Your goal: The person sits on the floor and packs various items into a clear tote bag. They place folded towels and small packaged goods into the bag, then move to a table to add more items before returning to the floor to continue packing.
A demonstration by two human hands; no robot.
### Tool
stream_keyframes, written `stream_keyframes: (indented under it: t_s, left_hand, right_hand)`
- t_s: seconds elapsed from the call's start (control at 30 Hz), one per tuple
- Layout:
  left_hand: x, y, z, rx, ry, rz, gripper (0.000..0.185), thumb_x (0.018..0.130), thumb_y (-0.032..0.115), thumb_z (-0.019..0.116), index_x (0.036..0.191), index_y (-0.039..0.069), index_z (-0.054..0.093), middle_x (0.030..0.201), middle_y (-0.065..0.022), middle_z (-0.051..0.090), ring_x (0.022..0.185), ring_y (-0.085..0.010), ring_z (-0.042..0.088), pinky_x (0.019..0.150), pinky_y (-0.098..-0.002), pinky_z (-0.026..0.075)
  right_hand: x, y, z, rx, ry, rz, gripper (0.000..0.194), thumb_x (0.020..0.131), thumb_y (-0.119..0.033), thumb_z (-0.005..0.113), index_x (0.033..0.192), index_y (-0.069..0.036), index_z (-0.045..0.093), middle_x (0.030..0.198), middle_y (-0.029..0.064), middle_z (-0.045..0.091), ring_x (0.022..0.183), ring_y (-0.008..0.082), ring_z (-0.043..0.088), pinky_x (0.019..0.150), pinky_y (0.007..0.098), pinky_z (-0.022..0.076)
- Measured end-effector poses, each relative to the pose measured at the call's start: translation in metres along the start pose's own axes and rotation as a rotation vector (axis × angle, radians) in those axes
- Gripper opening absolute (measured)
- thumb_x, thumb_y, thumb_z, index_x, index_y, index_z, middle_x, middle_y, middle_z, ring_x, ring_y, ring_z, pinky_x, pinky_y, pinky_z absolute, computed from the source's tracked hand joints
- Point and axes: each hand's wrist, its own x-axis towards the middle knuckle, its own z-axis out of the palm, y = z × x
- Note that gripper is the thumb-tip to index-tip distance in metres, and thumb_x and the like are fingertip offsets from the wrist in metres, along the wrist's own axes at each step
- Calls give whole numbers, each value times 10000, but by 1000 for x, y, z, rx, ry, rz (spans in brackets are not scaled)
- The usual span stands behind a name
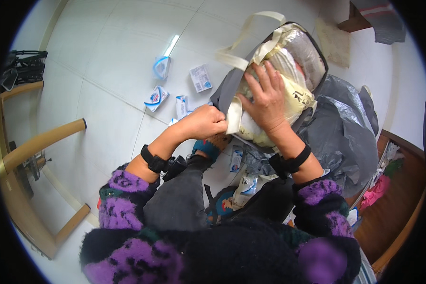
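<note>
A grey fabric bag (227,88) with cream handles leans in front of me, its mouth facing up. Inside it are plastic-wrapped bundles and a pale yellow plastic package (295,97) with handwriting on it. My right hand (266,94) lies with spread fingers on the packages inside the bag. At the bag's left edge my left hand (209,122) is closed on the rim, beside a cream strap (234,115). Several small white and blue boxes lie on the floor left of the bag, among them one upright box (161,67) and one printed box (201,78).
A large grey plastic bag (340,138) lies right of the fabric bag. Another small box (236,159) rests between my feet. Wooden chair arms (44,147) stand at the left. At the right, pink cloth or plastic (376,190) lies by a brown wooden surface (394,213).
</note>
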Motion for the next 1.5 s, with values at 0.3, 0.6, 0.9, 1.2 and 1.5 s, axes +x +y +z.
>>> stream_keyframes:
  t_s: [0.3,0.6,0.9,1.2,1.5]
  left_hand:
    - [1,-9,1,383,12,-28,332,726,338,632,711,8,665,711,-217,638,675,-408,615,623,-463,495]
    - [-18,15,-17,-493,231,-103,273,880,279,632,986,28,629,742,-134,640,618,-191,577,592,-327,479]
    - [3,30,-4,377,352,159,215,808,121,636,1002,33,657,861,-202,654,720,-376,651,634,-451,520]
    - [19,60,0,4,151,320,309,782,132,613,1049,-25,632,942,-240,622,891,-360,645,801,-412,518]
    - [27,54,28,-1336,-284,-246,570,891,253,689,1343,9,443,1408,-154,457,1224,-239,520,973,-373,486]
  right_hand:
    - [-18,15,-54,-170,40,184,916,695,-471,787,1354,48,420,1378,248,441,1306,395,399,1101,500,273]
    - [-73,17,-66,344,126,867,965,730,-447,807,1385,91,345,1346,282,444,1269,389,421,1080,430,323]
    - [-69,34,-69,426,59,1027,735,741,-363,820,1279,37,518,1190,200,484,1033,291,552,896,373,468]
    - [-56,17,-105,1249,79,753,918,714,-247,839,1461,-32,352,1446,171,383,1300,268,428,1069,389,369]
    - [4,-11,-106,81,-88,122,996,507,-197,870,1411,-163,453,1416,244,366,1267,421,404,1048,495,340]
